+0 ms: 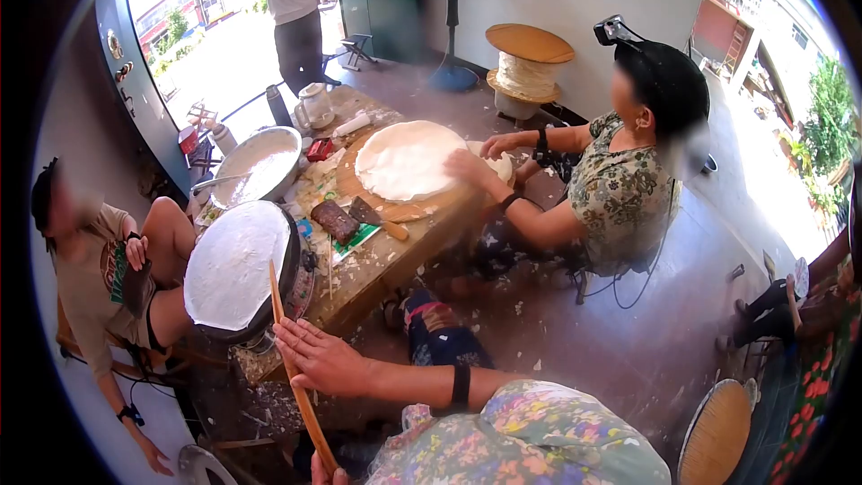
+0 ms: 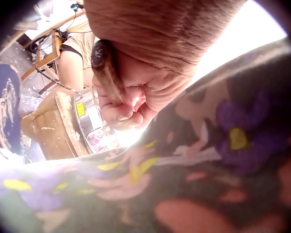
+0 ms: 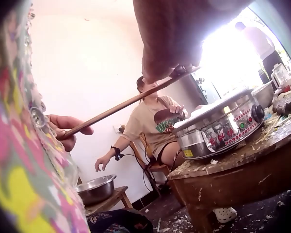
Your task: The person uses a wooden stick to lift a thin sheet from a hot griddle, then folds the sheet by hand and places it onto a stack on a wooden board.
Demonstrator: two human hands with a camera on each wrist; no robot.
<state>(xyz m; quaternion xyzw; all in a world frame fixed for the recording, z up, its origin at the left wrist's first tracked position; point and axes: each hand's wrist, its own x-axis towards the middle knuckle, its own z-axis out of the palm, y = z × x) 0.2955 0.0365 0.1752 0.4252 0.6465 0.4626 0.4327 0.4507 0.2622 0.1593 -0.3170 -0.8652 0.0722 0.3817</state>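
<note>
A long, thin wooden stick point(image 1: 311, 418) slants up to a round black-rimmed griddle point(image 1: 291, 280), its tip over the white sheet of dough point(image 1: 235, 265) covering the plate. My right hand point(image 1: 323, 359) holds the stick partway along, fingers nearly straight across it; in the right wrist view that hand point(image 3: 177, 39) has its thumb against the stick point(image 3: 121, 107). At the stick's lower end, my left hand point(image 1: 328, 471) grips it close to my floral top. The left wrist view shows the curled fingers of this hand point(image 2: 145, 63) round the dark stick end point(image 2: 106, 73).
Across the wooden table point(image 1: 377, 269), a person point(image 1: 620, 162) handles another round dough sheet point(image 1: 409, 160). A seated person point(image 1: 99, 251) is left of the griddle. A flour-filled bowl point(image 1: 260, 166), a dark block point(image 1: 335, 222) and a scraper point(image 1: 366, 212) are on the table.
</note>
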